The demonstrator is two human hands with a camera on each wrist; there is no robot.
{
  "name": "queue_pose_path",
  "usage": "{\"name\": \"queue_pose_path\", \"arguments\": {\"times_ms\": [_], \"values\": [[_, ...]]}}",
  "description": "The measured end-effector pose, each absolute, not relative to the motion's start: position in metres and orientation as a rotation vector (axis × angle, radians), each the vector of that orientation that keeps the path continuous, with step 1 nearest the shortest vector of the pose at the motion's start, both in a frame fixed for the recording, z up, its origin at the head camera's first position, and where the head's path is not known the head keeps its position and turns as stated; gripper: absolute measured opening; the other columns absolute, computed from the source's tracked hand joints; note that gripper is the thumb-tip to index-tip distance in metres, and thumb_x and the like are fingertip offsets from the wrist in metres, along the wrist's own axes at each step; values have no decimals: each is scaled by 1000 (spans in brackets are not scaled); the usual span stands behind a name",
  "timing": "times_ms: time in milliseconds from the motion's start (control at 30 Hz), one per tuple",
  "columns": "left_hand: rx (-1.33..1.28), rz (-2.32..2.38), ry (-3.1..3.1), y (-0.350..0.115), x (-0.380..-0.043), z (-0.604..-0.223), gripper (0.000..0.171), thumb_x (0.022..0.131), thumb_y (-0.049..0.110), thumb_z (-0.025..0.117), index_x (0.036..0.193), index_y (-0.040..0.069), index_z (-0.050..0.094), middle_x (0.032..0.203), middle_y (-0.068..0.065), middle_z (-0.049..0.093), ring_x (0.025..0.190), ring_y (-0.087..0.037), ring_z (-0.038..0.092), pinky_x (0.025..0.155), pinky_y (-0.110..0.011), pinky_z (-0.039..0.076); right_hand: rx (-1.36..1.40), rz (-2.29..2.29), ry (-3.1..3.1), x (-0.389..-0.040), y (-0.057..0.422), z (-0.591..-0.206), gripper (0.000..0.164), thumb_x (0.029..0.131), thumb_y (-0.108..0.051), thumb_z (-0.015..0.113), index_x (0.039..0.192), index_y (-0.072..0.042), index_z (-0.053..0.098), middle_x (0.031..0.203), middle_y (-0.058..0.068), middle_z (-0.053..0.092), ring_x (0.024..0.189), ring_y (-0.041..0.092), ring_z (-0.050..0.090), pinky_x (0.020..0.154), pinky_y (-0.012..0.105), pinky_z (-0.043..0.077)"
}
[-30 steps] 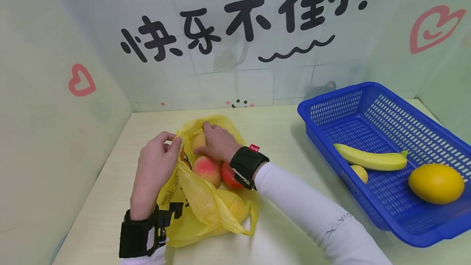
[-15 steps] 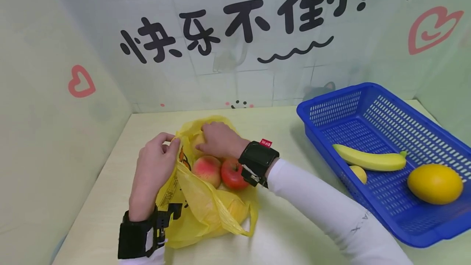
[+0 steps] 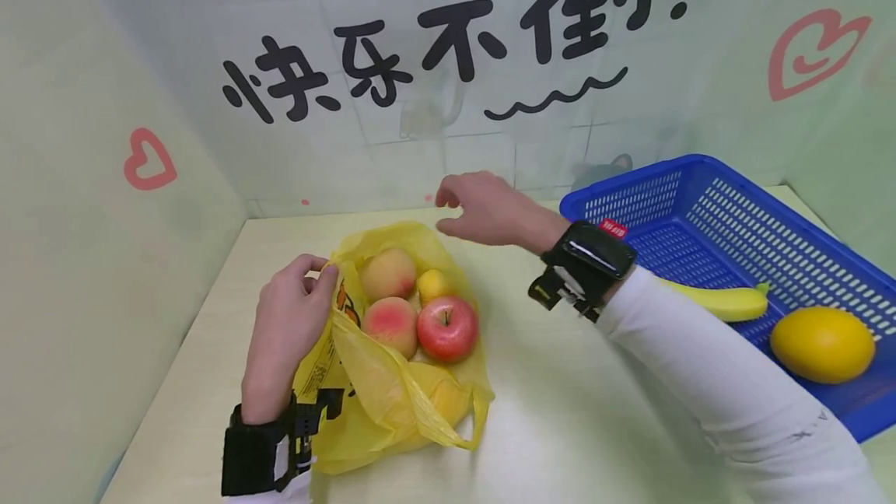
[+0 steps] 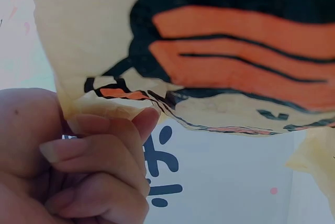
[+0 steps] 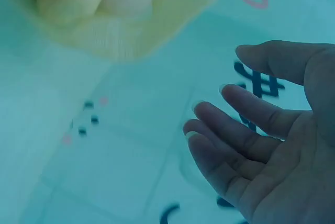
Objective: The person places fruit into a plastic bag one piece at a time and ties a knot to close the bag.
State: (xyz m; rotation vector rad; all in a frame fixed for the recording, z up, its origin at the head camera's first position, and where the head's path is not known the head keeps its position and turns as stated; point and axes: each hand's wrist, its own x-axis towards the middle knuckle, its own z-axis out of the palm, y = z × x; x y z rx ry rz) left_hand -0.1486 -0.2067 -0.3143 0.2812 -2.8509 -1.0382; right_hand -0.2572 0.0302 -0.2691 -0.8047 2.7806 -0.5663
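Observation:
My left hand [image 3: 290,325] pinches the left rim of a yellow plastic bag [image 3: 364,426] lying on the table. The left wrist view shows its thumb and fingers [image 4: 99,150] curled at the bag's printed edge. Inside the bag's mouth sit a peach [image 3: 389,272] at the back, a second peach [image 3: 390,325], a red apple [image 3: 448,328] and a small yellow fruit [image 3: 435,286]. More fruit shows through the plastic near the front. My right hand [image 3: 493,210] is in the air behind and right of the bag, fingers relaxed and apart, holding nothing.
A blue plastic basket [image 3: 700,166] stands on the right, with a banana [image 3: 728,303] and a larger yellow-orange fruit [image 3: 822,344] in it. My right forearm crosses over its near left side. Walls with printed writing and hearts enclose the table [image 3: 546,403] at back and sides.
My right hand has let go of the back peach, left the bag and moved up and right. The peach and small yellow fruit now show fully. My left hand keeps its hold.

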Motion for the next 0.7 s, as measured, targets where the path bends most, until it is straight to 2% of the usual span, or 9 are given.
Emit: {"name": "queue_pose_path", "arguments": {"times_ms": [167,333,433,600,700], "values": [[264,-1032,-2844,-208,-148,-316,33,103,26,49,124,3,60,62,-4,44,52,-21,42,48,-27,33,-681,-470,2825,-259,82,-252,39,94,-28,62,125,-6,59,124,14,64,116,29,59,99,44,49],[233,-1037,-2838,-208,-148,-314,32,103,25,48,123,3,59,60,-3,43,49,-21,39,46,-27,31,-565,-354,2815,-263,140,-246,43,94,-32,62,127,-4,58,122,19,65,109,33,62,89,47,55],[232,-1037,-2835,-209,-148,-314,33,103,25,48,123,2,59,60,-3,43,49,-20,39,46,-27,31,-546,-284,2803,-268,175,-250,43,94,-32,64,125,-3,60,116,20,66,102,32,62,85,48,55],[243,-1052,-2840,-209,-148,-316,33,103,26,48,123,3,59,60,-3,46,49,-21,40,46,-27,32,-528,-177,2779,-270,226,-268,36,91,-25,68,117,1,63,108,17,67,97,30,62,83,49,55],[242,-1056,-2847,-208,-149,-316,33,103,27,48,124,4,59,60,-3,47,48,-21,40,47,-28,32,-529,-156,2709,-267,254,-283,37,90,-23,69,116,3,63,109,17,67,97,30,64,82,49,56]]}}
